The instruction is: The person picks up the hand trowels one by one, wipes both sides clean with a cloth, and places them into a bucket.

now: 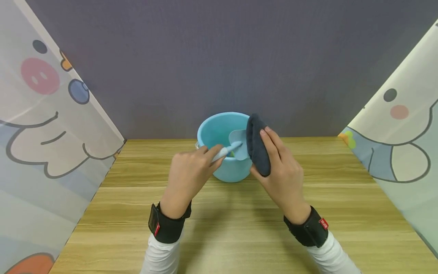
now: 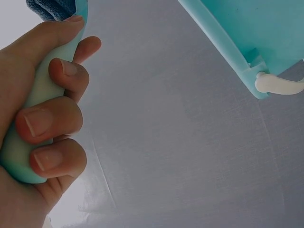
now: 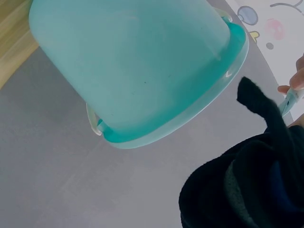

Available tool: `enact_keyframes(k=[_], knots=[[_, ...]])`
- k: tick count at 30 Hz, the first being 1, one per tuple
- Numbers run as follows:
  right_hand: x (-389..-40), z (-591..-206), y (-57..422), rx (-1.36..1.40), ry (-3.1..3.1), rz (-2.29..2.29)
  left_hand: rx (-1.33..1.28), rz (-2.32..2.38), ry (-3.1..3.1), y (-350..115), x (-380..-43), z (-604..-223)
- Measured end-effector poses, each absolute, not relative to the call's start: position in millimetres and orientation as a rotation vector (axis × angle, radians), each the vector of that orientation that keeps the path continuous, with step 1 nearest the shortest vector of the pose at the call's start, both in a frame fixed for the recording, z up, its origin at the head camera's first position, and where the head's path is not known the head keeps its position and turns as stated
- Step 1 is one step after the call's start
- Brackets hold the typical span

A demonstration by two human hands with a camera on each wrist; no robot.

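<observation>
My left hand (image 1: pixel 189 169) grips the handle of a light blue toy shovel (image 1: pixel 242 153), its fingers curled round the handle (image 2: pixel 42 90) in the left wrist view. The shovel's blade is over the near right rim of a blue bucket (image 1: pixel 230 173). In my right hand (image 1: pixel 284 177) is a folded dark grey cloth (image 1: pixel 259 148), held between thumb and fingers. The cloth lies against the blade's right side and covers part of it. The right wrist view shows the cloth (image 3: pixel 237 185) in front, with the right hand hidden behind it.
The bucket stands on a wooden table (image 1: pixel 239 236) near the grey back wall (image 1: pixel 219 57); a bit of something green and yellow (image 1: pixel 232 154) shows inside it. White bucket handle ends (image 2: pixel 280 84) stick out at its rim. Cartoon-printed panels (image 1: pixel 403 125) flank both sides.
</observation>
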State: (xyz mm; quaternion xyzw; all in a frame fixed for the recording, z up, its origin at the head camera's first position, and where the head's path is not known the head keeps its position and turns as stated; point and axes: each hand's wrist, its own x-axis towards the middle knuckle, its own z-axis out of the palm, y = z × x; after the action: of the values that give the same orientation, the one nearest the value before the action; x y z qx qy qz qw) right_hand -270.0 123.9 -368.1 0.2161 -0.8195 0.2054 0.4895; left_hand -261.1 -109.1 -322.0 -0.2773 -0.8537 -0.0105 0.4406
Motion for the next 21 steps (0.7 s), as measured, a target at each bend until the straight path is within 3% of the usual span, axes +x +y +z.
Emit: enact_keyframes(k=[21], knots=[[-275.8, -360.2, 140.2, 0.386, -1.977, 0.530, -0.688, -0.079, -2.151, -108.8, -264.7, -323.3]])
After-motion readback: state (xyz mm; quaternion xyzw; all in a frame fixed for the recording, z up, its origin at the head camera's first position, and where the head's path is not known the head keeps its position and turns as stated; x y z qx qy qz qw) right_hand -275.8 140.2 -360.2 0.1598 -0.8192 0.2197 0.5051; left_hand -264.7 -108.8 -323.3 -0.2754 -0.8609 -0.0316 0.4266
